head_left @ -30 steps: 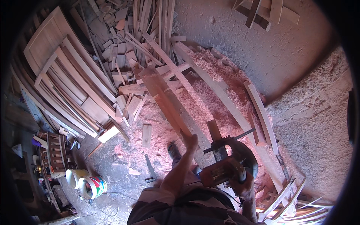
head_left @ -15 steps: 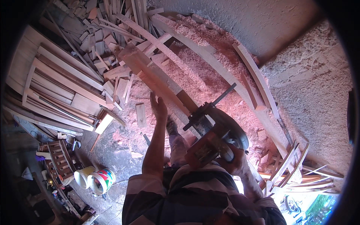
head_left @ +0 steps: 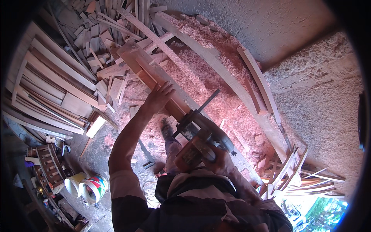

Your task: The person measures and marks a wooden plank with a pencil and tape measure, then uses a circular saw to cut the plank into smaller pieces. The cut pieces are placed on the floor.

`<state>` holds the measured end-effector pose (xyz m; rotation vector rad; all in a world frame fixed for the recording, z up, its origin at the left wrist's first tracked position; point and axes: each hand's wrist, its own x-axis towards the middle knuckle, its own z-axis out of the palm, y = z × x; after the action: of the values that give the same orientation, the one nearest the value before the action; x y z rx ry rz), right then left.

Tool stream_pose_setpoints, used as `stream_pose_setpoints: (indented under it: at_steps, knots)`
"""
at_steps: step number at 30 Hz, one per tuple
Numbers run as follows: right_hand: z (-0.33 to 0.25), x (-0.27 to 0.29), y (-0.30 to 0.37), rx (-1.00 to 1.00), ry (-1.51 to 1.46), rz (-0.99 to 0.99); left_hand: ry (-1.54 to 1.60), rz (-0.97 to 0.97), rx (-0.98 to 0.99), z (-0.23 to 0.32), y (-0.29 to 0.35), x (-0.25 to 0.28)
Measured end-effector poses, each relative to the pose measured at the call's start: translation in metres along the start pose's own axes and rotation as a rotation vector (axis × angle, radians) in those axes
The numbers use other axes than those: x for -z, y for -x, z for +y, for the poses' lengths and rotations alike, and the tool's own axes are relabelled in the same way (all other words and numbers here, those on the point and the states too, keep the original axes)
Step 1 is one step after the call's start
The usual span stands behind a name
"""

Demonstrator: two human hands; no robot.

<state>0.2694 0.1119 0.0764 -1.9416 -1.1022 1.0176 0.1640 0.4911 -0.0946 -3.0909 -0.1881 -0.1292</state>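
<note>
In my right hand is the rear handle of a circular saw, with fingers wrapped round it. The saw's edge guide is a metal bar that sticks out to the upper right. Its base sits at the near end of a wooden board; the blade is hidden. My left hand lies across the middle of that board, palm down and fingers stretched out. The board rests on a long plank that runs from the upper left toward me.
Wood shavings cover the floor beyond the plank. Offcuts are heaped at the far left, beside stacked boards. Two buckets stand at lower left. A long curved timber leans right of the plank, near the wall.
My left hand has moved from beside the board onto its top. The saw has shifted slightly left, with my right hand still on its handle. The whole view has shifted a little.
</note>
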Motion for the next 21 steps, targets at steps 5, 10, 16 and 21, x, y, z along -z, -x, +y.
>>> stream_pose_setpoints:
  at_steps: [5, 10, 16, 21]
  knots:
    - [0.0, -0.005, -0.004, -0.086, -0.016, 0.042, 0.087, 0.035, -0.092, -0.007, -0.018, -0.005]
    - [-0.007, -0.005, -0.008, -0.044, 0.016, 0.031, 0.069, 0.025, -0.104, -0.007, -0.021, 0.006]
    - [-0.01, -0.002, -0.018, -0.018, -0.057, -0.058, 0.139, 0.189, -0.109, -0.012, -0.014, -0.014]
    - [-0.013, -0.001, -0.018, -0.091, -0.056, -0.087, 0.21, 0.056, -0.073, -0.013, -0.014, -0.018]
